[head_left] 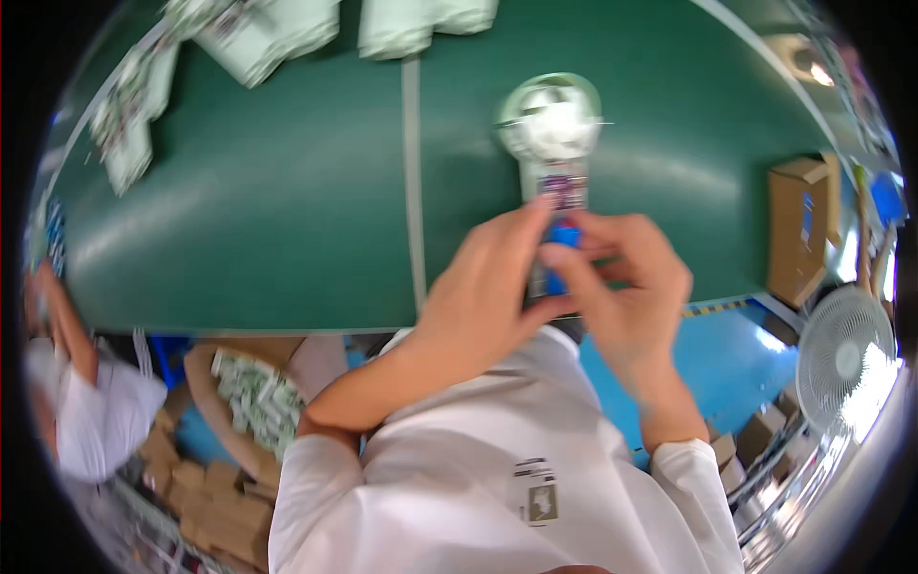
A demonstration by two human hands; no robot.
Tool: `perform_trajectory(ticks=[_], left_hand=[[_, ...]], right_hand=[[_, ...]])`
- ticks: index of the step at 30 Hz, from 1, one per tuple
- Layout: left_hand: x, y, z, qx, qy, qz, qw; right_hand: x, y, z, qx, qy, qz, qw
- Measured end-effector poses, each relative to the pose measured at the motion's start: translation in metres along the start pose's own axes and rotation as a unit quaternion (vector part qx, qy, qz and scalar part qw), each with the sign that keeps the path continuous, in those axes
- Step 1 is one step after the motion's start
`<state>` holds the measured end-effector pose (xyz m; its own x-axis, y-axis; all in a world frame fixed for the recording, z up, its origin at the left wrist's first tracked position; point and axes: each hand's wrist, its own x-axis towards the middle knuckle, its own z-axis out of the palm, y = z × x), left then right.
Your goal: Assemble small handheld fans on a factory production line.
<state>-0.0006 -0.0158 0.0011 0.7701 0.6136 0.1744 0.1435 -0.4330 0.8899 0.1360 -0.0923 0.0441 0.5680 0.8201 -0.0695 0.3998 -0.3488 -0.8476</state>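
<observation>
A long pale green and white item with a round head and a narrower printed part lies on the green table, blurred; I cannot tell its kind. Across the left side of its narrow lower end, my left hand holds it, fingers pointing away from me and thumb reaching beneath. Opposite, my right hand has its fingers bent in a pinch on a small blue piece at that same end. The fingers partly hide the blue piece, and its kind is unclear.
Several pale printed packets lie along the far left of the green table. A cardboard box stands at right, near a fan. A carton of small packets sits below left. Another person is at far left.
</observation>
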Motion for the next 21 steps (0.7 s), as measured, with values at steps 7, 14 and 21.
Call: perform_trajectory(ticks=[7,14,21], left_hand=[[-0.002,0.000,0.003,0.009,0.002,0.008,1.000],[0.000,-0.001,0.006,0.039,0.035,0.035,0.998],[0.010,0.001,-0.026,-0.095,-0.014,-0.124,0.988]], right_hand=[[0.002,-0.003,-0.004,-0.206,0.055,-0.158,0.964],[0.000,0.016,0.000,-0.145,0.045,-0.104,0.983],[0.004,0.019,0.001,-0.020,-0.041,-0.031,0.999]])
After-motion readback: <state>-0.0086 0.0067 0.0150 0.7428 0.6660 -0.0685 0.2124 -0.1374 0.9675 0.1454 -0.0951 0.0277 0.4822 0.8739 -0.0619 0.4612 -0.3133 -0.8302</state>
